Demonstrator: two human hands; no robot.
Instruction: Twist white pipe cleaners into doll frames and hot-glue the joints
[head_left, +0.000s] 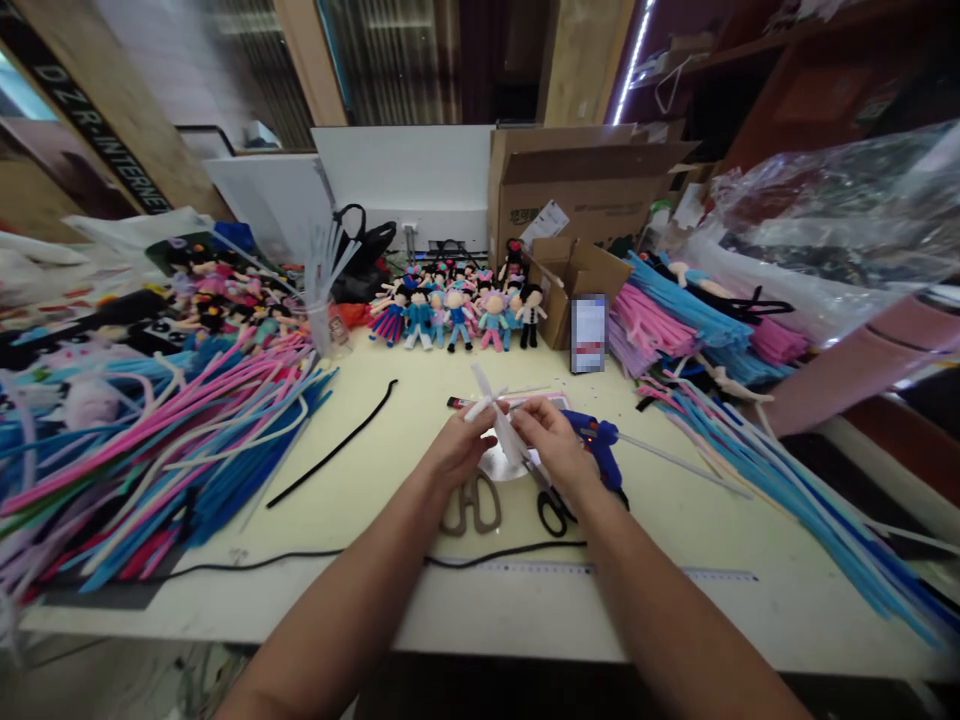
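Note:
Above the middle of the table, a white ribbon-like strip (508,438) with crossing ends is pinched in my left hand (459,440). Its exact material is blurred. The closed fingers of my right hand (551,435) grip the same strip from the other side. Just below my hands lie scissors with grey-brown handles (487,503) and scissors with black handles (553,513). A blue glue gun (604,455) rests beside my right hand, with a long glue stick (679,464) in its back end. Under my hands is a pale shiny round piece (501,462), partly hidden.
Finished pipe-cleaner dolls (456,315) stand at the back before a cardboard box (585,190). Bundles of coloured pipe cleaners lie left (247,470) and right (795,490). A phone (588,333) stands upright. One black pipe cleaner (330,450) and a ruler (540,568) lie on the table (375,610).

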